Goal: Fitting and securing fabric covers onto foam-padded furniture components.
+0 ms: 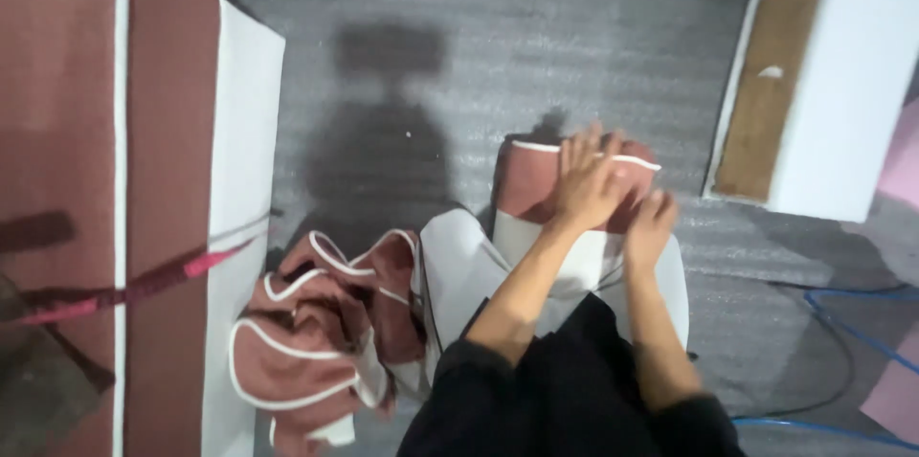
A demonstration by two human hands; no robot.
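A brown-red fabric cover [536, 184] with white piping lies bunched over a white cushion [459, 266] on the grey floor. My left hand [586, 179] rests flat on top of the cover, fingers spread and pressing down. Just to its right, my right hand [651, 225] curls its fingers over the cover's near edge and grips it. More of the same piped fabric [316, 333] lies crumpled in folds to the lower left of my arms. Black sleeves cover both of my forearms up to the elbows.
A large brown-red panel [163, 132] with a white side and a white stripe fills the left. A pink strap [144, 285] crosses it. A white block with a brown face [814, 84] stands at the upper right. Blue cable [862, 323] and pink pieces lie at the right edge.
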